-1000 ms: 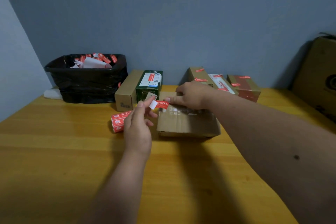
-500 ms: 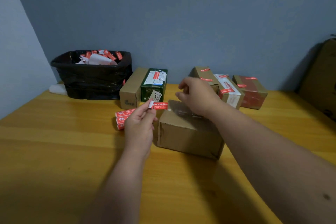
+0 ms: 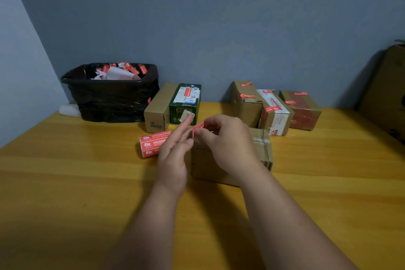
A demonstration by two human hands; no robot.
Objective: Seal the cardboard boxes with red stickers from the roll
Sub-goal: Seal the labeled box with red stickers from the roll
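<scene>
A plain cardboard box (image 3: pixel 260 151) sits mid-table, mostly behind my hands. Above its near left corner my right hand (image 3: pixel 228 142) pinches one end of a red sticker (image 3: pixel 199 126). My left hand (image 3: pixel 175 151) meets it there with fingers extended, touching the sticker's pale backing at the fingertips. The red sticker roll (image 3: pixel 153 143) lies on its side just left of my left hand.
A black-lined bin (image 3: pixel 111 96) full of peeled backings stands at the back left. Beside it are a brown box (image 3: pixel 158 109) and a green box (image 3: pixel 186 105). Three stickered boxes (image 3: pixel 276 107) sit back right. A large carton (image 3: pixel 388 94) stands at the right edge.
My right hand came off the box top and moved left to the sticker held by my left hand. Both hands now meet over the box's left corner.
</scene>
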